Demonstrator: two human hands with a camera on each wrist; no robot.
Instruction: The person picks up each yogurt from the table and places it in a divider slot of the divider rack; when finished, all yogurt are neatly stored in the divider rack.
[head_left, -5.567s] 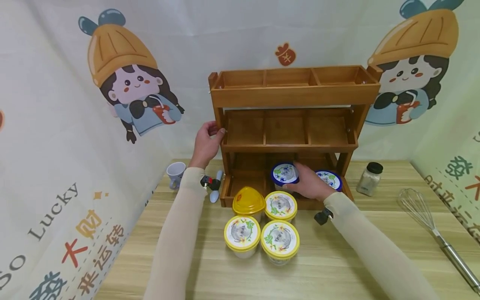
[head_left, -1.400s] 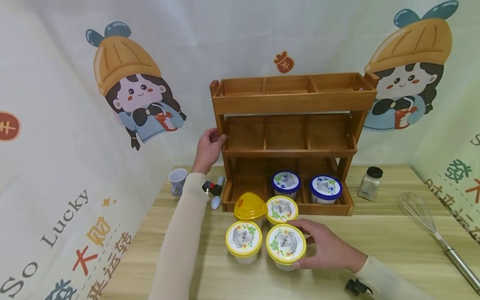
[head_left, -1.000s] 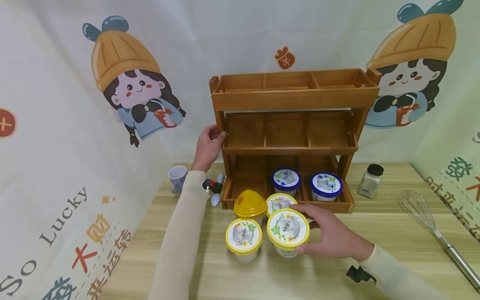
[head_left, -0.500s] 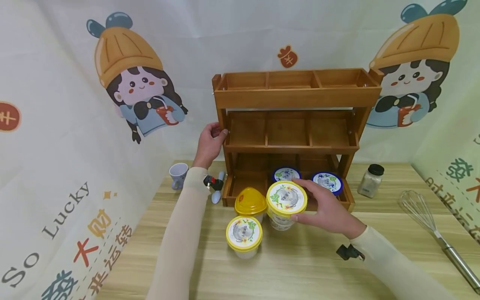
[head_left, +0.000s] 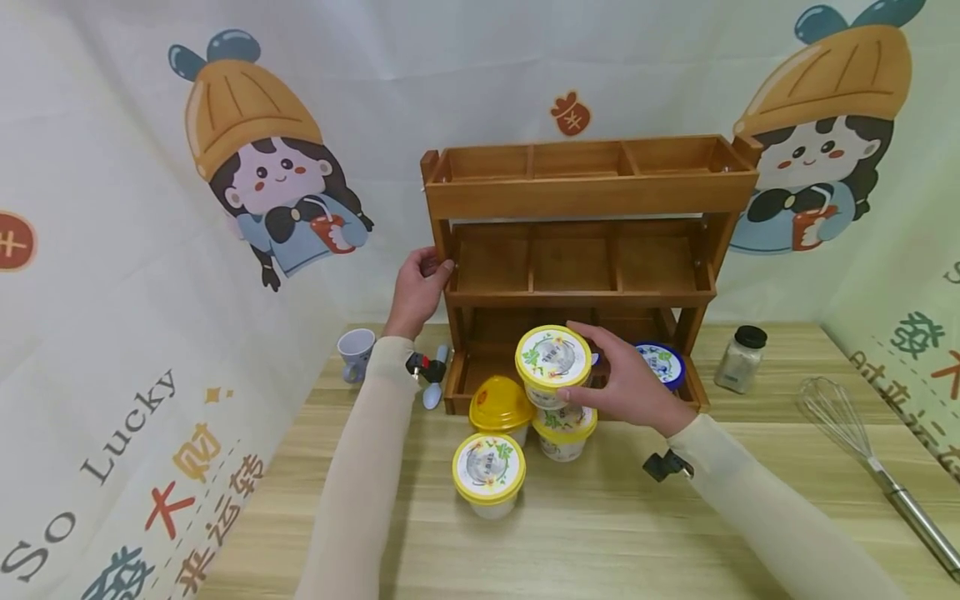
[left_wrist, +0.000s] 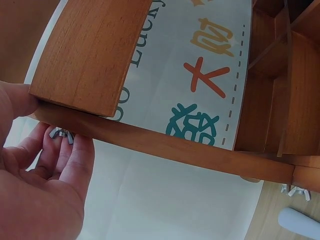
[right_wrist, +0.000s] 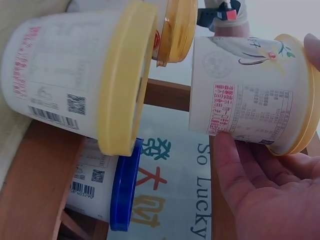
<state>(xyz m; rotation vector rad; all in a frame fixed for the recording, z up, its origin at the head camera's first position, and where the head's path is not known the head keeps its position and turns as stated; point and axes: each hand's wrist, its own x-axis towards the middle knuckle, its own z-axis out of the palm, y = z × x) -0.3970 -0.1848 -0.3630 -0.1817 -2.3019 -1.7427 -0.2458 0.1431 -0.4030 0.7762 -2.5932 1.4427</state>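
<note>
My left hand [head_left: 417, 292] holds the left post of the brown wooden three-tier rack [head_left: 585, 198]. In the left wrist view its thumb and fingers pinch that wood, beside a metal wing nut [left_wrist: 61, 134]. My right hand [head_left: 626, 379] grips a yellow-lidded paper tub [head_left: 553, 358] by its side, lid up. That tub is raised before the bottom tier, over another yellow-lidded tub [head_left: 564, 435] on the table. A blue-lidded tub [head_left: 662, 365] sits in the bottom tier's right compartment; a second one is mostly hidden behind my right hand.
A tub with a domed yellow lid [head_left: 500, 404] and a flat yellow-lidded tub [head_left: 489, 471] stand on the table. Left of the rack are a mug [head_left: 356, 352] and a pale spoon [head_left: 433, 392]. To the right are a black-capped jar [head_left: 741, 360] and a whisk [head_left: 870, 458].
My right hand, earlier at a blue-lidded tub in the rack, has lifted the front-right yellow-lidded tub off the table and carried it toward the bottom tier. My left hand stays on the post.
</note>
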